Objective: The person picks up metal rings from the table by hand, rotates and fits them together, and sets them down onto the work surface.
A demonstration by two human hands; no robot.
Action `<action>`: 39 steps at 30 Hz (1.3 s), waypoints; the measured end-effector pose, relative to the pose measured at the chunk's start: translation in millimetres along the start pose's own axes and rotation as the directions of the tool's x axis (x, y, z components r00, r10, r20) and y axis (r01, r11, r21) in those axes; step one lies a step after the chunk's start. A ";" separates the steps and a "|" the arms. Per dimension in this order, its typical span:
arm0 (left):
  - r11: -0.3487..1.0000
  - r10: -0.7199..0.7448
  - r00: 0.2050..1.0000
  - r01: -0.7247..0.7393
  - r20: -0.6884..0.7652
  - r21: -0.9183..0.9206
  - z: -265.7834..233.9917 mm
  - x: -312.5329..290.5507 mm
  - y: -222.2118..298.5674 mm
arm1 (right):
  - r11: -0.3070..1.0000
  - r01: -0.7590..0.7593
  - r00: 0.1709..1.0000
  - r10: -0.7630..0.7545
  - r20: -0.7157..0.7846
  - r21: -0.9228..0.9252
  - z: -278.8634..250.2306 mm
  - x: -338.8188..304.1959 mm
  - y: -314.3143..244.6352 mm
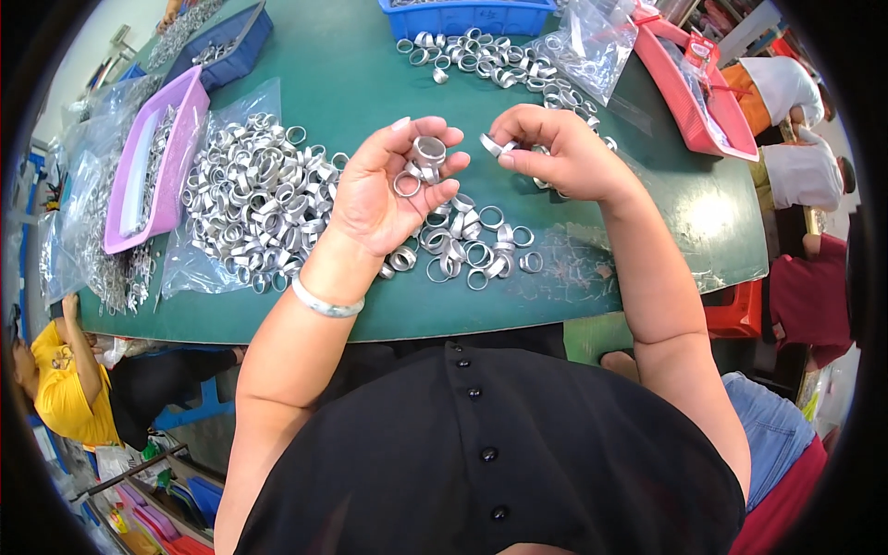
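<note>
My left hand (370, 190) is palm up with its fingers curled around a few silver metal rings (429, 150). To its right, my right hand (569, 153) pinches a metal ring (491, 145) between thumb and fingers; a second ring seems to be in the same grip. Left of my left wrist lies a large heap of rings (254, 190), partly on a clear plastic bag (190, 268). A smaller group of rings (476, 252) is spread on the green table (407, 319) just below both hands. More rings (486, 55) lie scattered beyond them.
A purple basket (166, 157) with metal parts stands left, a blue bin (222, 51) behind it. Another blue bin (472, 18) is at the far side. At right are a plastic bag (592, 46) and a pink basket (689, 102). Co-workers sit on both sides.
</note>
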State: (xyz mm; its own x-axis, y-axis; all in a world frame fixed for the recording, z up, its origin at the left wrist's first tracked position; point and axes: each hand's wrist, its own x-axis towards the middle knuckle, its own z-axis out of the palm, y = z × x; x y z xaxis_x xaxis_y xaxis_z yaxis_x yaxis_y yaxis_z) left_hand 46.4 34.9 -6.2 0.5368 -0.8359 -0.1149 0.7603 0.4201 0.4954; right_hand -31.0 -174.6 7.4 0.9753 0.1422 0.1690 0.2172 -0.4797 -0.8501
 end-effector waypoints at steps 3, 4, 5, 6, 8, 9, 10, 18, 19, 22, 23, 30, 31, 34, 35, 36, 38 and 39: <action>0.993 0.029 0.996 -0.020 -0.081 0.117 0.8 -1.8 -3.1 | 0.927 -0.108 0.994 0.111 0.012 0.358 7.5 1.4 -10.9; 0.973 0.036 0.994 -0.012 -0.099 0.229 -1.3 -2.0 -4.1 | 0.897 -0.118 0.992 0.128 0.007 0.426 9.6 2.0 -15.4; 0.941 0.039 0.993 0.002 -0.115 0.337 1.8 -1.5 -4.9 | 0.896 -0.119 0.992 0.129 0.005 0.427 10.8 1.1 -17.4; 0.917 0.058 0.987 0.006 -0.148 0.399 6.6 -2.1 -9.4 | 0.893 -0.130 0.991 0.134 0.019 0.431 11.9 0.3 -18.8; 0.873 0.083 0.988 -0.008 -0.132 0.487 13.2 -2.1 -15.0 | 0.889 -0.139 0.990 0.140 0.031 0.437 15.6 -0.8 -18.1; 0.822 0.107 0.988 -0.025 -0.112 0.569 15.6 -1.9 -17.2 | 0.903 -0.087 0.995 0.096 0.001 0.421 19.2 -1.5 -14.7; 0.811 0.136 0.985 -0.049 -0.106 0.582 17.4 -1.7 -19.1 | 0.915 -0.035 0.998 0.051 -0.028 0.403 21.5 -2.2 -13.2; 0.940 0.062 0.975 0.015 -0.213 0.340 14.1 -1.3 -10.5 | 0.855 -0.111 0.990 0.140 -0.019 0.507 20.7 0.2 -22.3; 0.959 0.038 0.977 0.023 -0.208 0.281 13.8 -1.2 -9.2 | 0.851 -0.097 0.991 0.131 -0.030 0.516 20.6 0.1 -21.9; 0.970 0.006 0.980 0.043 -0.201 0.239 11.3 -1.2 -8.1 | 0.870 -0.092 0.991 0.129 -0.044 0.484 21.4 0.4 -22.5; 0.974 -0.012 0.978 0.058 -0.210 0.218 11.4 -1.4 -8.1 | 0.870 -0.092 0.991 0.129 -0.042 0.485 21.5 0.6 -23.7; 0.979 -0.069 0.981 0.102 -0.183 0.179 9.9 -1.8 -9.4 | 0.893 -0.048 0.992 0.096 -0.085 0.448 29.0 -0.8 -20.3; 0.977 -0.053 0.984 0.087 -0.171 0.196 11.4 -2.1 -9.7 | 0.912 0.018 0.993 0.032 -0.116 0.409 31.1 -0.8 -17.6; 0.960 0.027 0.987 0.019 -0.160 0.280 13.0 -2.9 -14.0 | 0.973 0.134 0.973 -0.092 -0.212 0.189 33.4 0.4 -15.7; 0.938 0.092 0.983 -0.032 -0.157 0.346 12.8 -3.4 -15.9 | 0.982 0.187 0.956 -0.177 -0.233 0.023 33.4 1.1 -17.3; 0.938 0.093 0.983 -0.033 -0.159 0.346 13.0 -3.5 -17.9 | 0.982 0.188 0.957 -0.177 -0.231 0.024 33.9 1.6 -19.7; 0.851 0.212 0.964 -0.101 -0.161 0.515 13.6 -3.2 -21.2 | 0.943 0.275 0.923 -0.313 -0.225 -0.185 35.1 1.1 -25.0; 0.851 0.211 0.964 -0.101 -0.159 0.516 13.1 -2.9 -21.3 | 0.943 0.275 0.922 -0.314 -0.227 -0.186 34.3 1.4 -23.7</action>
State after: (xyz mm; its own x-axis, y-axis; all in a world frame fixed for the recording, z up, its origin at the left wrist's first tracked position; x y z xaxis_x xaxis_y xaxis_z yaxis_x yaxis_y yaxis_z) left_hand 23.8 23.7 -5.2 0.7362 -0.6613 -0.1434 0.4040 0.2595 0.8772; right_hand -36.1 -133.3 10.6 0.8402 0.0851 0.5355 0.4805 -0.5743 -0.6627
